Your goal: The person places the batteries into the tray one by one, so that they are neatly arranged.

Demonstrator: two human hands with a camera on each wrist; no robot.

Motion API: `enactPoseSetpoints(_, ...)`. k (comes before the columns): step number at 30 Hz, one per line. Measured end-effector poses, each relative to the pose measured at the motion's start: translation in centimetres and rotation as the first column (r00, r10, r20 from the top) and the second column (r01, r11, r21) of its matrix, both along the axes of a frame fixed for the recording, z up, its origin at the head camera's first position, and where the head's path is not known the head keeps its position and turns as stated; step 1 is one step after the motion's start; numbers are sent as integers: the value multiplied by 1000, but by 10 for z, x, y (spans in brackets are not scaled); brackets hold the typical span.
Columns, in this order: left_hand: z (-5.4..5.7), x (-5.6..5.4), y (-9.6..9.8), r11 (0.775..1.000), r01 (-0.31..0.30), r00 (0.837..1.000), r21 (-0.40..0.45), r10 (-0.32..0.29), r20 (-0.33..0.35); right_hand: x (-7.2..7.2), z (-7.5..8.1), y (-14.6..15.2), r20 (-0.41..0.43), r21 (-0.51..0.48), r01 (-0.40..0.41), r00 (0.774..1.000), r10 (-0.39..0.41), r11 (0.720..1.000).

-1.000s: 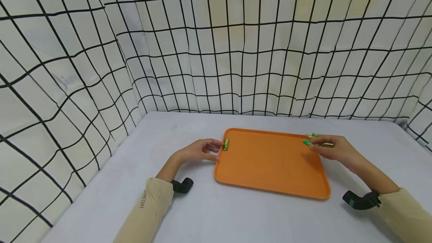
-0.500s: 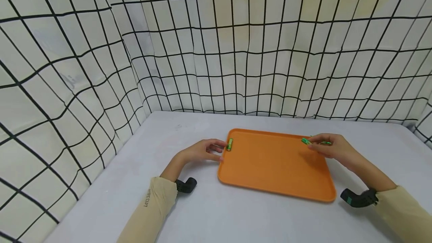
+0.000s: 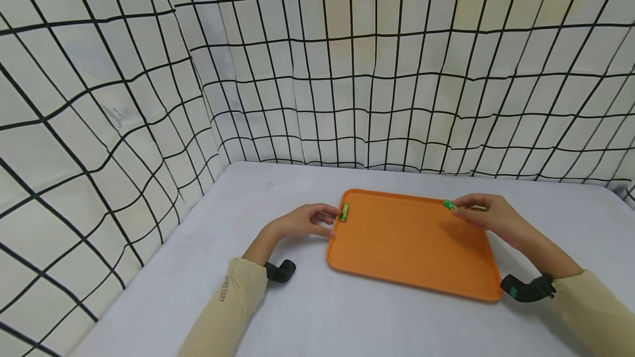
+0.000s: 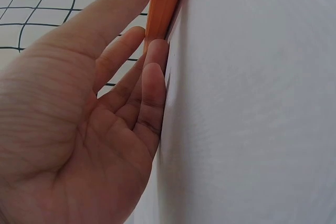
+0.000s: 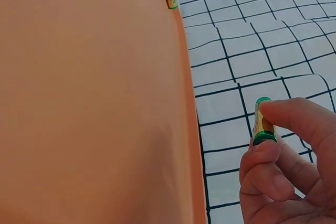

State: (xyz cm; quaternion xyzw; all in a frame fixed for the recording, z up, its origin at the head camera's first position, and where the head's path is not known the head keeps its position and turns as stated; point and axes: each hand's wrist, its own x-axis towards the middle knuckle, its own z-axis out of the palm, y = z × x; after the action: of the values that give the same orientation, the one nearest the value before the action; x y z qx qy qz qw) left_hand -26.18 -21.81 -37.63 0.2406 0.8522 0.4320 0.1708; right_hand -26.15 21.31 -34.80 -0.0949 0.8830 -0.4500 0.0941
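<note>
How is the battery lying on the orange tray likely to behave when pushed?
The battery would probably roll if pushed sideways, since it is cylindrical and lies on its side. The orange tray's raised rim beside it could stop it one way. It looks smooth, so may feel slippery.

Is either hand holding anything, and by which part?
The right hand pinches a green battery by its side, one end projecting from the fingers. The left hand, at the tray, grips nothing.
</note>
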Motion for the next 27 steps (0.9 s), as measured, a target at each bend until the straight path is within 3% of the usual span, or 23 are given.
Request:
enactPoseSetpoints(17, 0, 1, 0, 1000, 4, 1000, -9, -4, -6, -5, 1, -20, -18, -52, -43, 999, 42, 998)
enactPoseSetpoints(27, -2, -2, 0, 1000, 6, 1000, -17, -7, -12, -9, -1, -36, -6, -135, -90, 996, 90, 987)
